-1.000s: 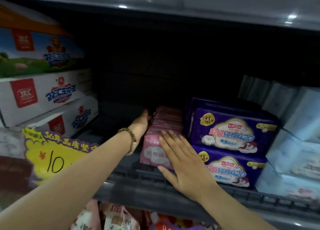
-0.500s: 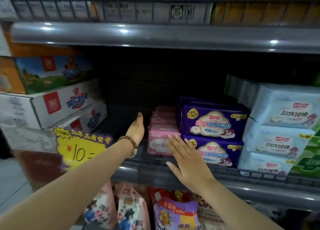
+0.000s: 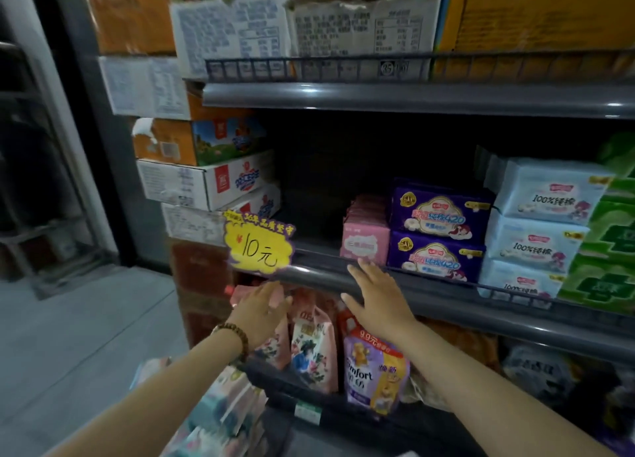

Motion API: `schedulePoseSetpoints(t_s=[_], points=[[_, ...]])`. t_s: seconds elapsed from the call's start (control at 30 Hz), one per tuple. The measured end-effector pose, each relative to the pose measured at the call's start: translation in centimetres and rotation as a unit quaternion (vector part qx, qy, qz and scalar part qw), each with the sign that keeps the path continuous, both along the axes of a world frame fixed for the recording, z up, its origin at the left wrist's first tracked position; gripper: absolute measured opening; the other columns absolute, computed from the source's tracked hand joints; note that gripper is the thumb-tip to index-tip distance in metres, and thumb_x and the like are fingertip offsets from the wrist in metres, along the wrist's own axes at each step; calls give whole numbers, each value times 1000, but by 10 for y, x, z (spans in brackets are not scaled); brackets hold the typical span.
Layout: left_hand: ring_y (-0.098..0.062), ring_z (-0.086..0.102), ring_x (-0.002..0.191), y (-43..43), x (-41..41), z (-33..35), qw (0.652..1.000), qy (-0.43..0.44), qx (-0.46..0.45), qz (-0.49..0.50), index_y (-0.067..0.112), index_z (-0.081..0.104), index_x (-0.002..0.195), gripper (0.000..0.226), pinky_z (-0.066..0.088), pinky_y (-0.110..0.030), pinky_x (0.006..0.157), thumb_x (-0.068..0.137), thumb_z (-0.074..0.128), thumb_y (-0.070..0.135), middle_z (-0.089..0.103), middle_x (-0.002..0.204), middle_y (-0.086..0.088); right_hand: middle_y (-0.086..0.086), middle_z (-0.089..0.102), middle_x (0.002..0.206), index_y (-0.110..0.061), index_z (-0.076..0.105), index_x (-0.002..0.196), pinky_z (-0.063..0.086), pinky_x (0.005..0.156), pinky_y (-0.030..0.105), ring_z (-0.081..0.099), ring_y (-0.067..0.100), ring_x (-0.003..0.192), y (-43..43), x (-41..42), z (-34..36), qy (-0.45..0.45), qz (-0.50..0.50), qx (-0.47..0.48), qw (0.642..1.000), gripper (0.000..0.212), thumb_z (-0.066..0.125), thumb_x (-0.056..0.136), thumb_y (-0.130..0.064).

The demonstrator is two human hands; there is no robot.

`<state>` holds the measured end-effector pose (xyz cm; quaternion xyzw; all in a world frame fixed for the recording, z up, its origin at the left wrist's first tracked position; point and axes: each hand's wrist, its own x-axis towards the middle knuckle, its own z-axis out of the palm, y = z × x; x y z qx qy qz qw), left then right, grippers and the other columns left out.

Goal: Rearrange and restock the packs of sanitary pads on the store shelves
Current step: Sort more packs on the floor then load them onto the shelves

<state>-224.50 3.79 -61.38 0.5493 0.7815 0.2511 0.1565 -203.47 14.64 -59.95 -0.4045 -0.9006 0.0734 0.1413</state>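
Observation:
A row of pink pad packs (image 3: 365, 238) stands on the middle shelf (image 3: 446, 300), left of two stacked purple packs (image 3: 439, 233). Pale blue packs (image 3: 536, 226) are stacked to the right of those, with green packs (image 3: 611, 250) at the far right. My right hand (image 3: 376, 293) hovers with straight fingers in front of the shelf's front rail, just below the pink packs, holding nothing. My left hand (image 3: 263, 310), a bead bracelet on its wrist, is spread and empty lower down, in front of the pouches on the shelf below.
A yellow price tag (image 3: 259, 247) hangs at the shelf's left end. Cardboard cartons (image 3: 206, 181) are stacked left of the dark gap in the shelf. Refill pouches (image 3: 374, 370) fill the lower shelf. More packs (image 3: 220, 412) lie below my left arm. Grey floor lies to the left.
Both hands have drawn back out of the shelf and dropped lower. The left hand left the side of the pink packs; the view has pulled back and widened.

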Motion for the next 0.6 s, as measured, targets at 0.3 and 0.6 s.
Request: schedulePoseSetpoints(t_s=[0.3, 0.6], points=[[-25, 31, 138, -50, -10, -9, 989, 134, -61, 20, 21, 30, 146, 60, 26, -44, 113, 96, 39, 52, 35, 150, -5, -1, -1, 163, -23, 16, 154, 5, 121, 40, -2, 18, 149, -67, -11, -17, -4, 23, -57, 998, 68, 38, 98, -55], [-26, 6, 147, -66, -25, 13, 955, 255, -150, 7, 23, 18, 151, 67, 6, -47, 119, 95, 34, 56, 12, 159, 0, 1, 3, 163, -22, 20, 153, 10, 121, 42, 1, 21, 149, -84, -36, -45, 32, 5, -142, 989, 70, 41, 96, -56]])
